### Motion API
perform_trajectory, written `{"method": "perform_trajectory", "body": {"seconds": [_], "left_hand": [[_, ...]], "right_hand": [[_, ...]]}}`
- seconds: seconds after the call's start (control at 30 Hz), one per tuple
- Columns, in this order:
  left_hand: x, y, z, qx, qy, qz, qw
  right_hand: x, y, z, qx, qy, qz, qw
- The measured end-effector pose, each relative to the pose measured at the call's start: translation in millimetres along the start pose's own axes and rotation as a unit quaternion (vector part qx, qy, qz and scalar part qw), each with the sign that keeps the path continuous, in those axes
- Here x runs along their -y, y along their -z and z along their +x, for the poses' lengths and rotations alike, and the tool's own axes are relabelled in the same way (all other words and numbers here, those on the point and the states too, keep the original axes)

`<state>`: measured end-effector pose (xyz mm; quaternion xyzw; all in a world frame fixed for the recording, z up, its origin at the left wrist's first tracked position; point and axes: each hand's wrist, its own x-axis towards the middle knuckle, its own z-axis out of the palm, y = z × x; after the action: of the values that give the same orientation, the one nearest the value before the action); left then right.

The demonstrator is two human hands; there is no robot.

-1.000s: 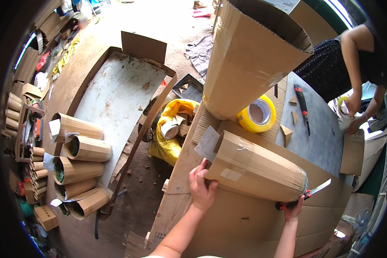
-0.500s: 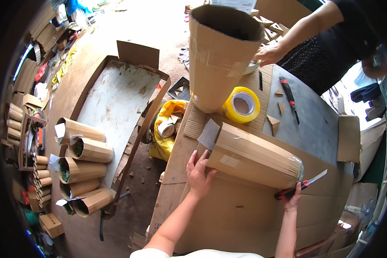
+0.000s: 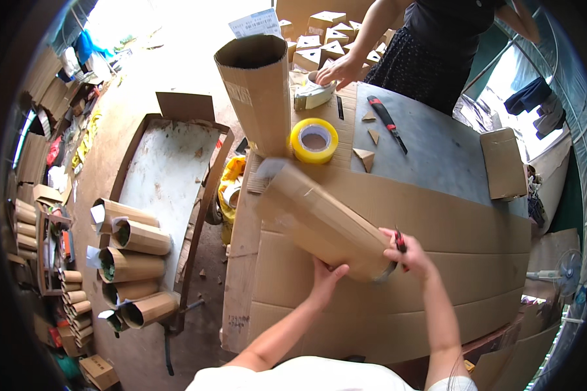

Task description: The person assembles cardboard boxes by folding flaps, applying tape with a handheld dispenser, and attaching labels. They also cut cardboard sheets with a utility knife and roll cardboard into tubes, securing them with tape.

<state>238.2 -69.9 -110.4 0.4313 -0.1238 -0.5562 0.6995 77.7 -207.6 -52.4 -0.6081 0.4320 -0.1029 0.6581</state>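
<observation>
A: Cardboard tube point(image 3: 323, 221) is held tilted over the bench's point(image 3: 437, 150) near edge. Left hand point(image 3: 325, 280) is pressed under it, fingers together. Right hand point(image 3: 407, 254) is wrapped on the open end, a red-handled cutter point(image 3: 399, 241) pinched in it.

B: Blade may nick the tube or left hand if grip slips. Upright tube point(image 3: 257, 91) at the far-left corner could be knocked.

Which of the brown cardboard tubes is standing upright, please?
The tall brown cardboard tube beside the yellow tape roll stands upright, open end up; the held tube and those on the floor lie sideways.
</observation>
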Motion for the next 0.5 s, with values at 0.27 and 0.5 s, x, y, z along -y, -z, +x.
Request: {"method": "perform_trajectory", "body": {"seconds": [0.27, 0.5], "left_hand": [[-118.8, -20.3, 49.4, 0.283, -0.112, 0.675, 0.672], [-118.8, 46.2, 13.0, 0.066, -0.252, 0.769, 0.584]], "right_hand": [[-47.3, -167.3, -57.9, -0.064, -0.109, 0.615, 0.778], [-52.2, -157.0, -112.3, -0.23, 0.002, 0.355, 0.906]]}}
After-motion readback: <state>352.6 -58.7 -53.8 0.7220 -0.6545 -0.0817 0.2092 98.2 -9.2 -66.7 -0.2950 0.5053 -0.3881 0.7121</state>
